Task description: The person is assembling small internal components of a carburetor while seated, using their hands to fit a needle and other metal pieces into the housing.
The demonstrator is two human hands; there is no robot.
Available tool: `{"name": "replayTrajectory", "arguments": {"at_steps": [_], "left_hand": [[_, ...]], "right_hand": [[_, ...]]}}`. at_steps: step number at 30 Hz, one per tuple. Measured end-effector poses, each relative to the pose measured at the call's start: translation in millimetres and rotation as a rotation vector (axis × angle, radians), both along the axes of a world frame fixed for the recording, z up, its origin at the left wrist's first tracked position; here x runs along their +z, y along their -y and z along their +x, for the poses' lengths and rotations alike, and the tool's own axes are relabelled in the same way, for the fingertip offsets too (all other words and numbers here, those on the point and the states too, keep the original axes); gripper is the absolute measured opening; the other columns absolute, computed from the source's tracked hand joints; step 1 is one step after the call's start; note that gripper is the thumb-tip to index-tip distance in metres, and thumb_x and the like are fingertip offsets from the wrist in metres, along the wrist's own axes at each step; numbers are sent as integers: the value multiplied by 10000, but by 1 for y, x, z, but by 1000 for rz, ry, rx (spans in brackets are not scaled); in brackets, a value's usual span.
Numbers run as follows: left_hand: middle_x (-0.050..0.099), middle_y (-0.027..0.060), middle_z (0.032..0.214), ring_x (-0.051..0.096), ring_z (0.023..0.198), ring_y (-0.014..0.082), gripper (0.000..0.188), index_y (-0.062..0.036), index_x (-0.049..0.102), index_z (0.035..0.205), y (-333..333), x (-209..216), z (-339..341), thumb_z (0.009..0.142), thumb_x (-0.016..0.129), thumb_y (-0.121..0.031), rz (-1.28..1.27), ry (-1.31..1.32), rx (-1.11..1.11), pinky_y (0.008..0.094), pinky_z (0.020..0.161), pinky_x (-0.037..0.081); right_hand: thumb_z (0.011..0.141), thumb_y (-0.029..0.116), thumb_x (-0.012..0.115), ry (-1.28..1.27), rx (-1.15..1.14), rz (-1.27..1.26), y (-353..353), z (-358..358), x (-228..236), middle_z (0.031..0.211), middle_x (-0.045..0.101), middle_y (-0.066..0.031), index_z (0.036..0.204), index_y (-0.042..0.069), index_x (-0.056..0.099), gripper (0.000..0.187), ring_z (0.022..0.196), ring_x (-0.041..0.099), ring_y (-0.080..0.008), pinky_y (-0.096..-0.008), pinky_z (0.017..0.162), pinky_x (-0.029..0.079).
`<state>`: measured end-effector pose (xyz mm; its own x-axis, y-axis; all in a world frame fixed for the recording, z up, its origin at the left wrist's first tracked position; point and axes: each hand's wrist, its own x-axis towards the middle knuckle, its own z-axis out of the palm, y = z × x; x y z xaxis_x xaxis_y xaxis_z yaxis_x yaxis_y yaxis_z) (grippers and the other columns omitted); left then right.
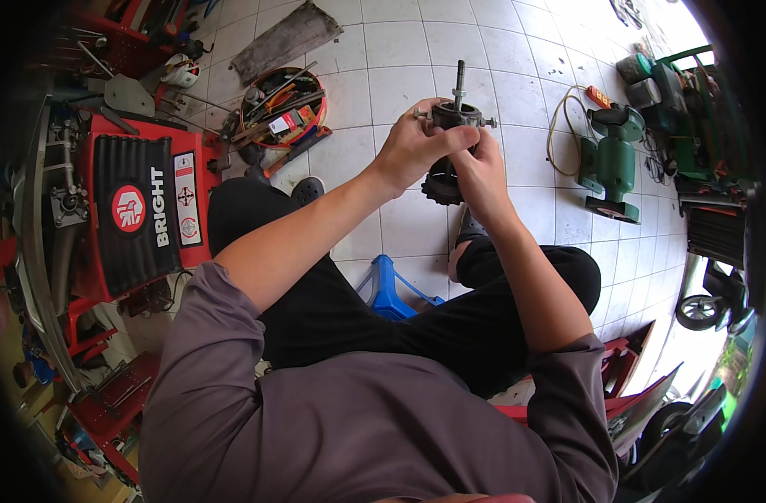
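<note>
In front of me, above the tiled floor, I hold up a dark metal fixture (457,111) with both hands. A threaded rod (460,82) stands up from its ring-shaped top, and small bolts stick out at its sides. At its lower end hangs a black round part (442,186) with a notched rim. My left hand (416,149) is wrapped round the fixture's left side, thumb across the front. Closed on the right side is my right hand (482,174), its fingers partly hidden. The two thumbs meet near the middle.
A round tub (319,86) of tools sits on the floor at the far left. To my left stands a red machine (106,210). At right are a green bench grinder (615,163), a cable (553,138) and an orange power strip (599,97). A blue stool (386,289) shows between my legs.
</note>
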<state>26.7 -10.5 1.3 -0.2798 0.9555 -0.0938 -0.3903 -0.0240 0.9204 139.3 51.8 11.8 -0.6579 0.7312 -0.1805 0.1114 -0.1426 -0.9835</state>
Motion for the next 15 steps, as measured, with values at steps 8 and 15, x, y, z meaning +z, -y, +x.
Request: {"name": "replayTrajectory", "arguments": {"at_steps": [8, 15], "left_hand": [[577, -4, 882, 531, 812, 60, 541, -31, 514, 1095, -3, -9, -5, 800, 705, -443, 7, -37, -50, 223, 760, 441], [580, -3, 883, 538, 826, 55, 536, -33, 513, 1085, -2, -7, -6, 803, 702, -448, -9, -37, -74, 227, 762, 446]], "right_hand": [[832, 305, 646, -15, -37, -33, -1, -1, -2, 744, 598, -59, 932, -32, 542, 366, 627, 554, -89, -238, 539, 472], [834, 305, 643, -16, -55, -49, 0, -1, -1, 746, 614, -75, 932, -42, 539, 375, 628, 582, -100, -244, 538, 489]]}}
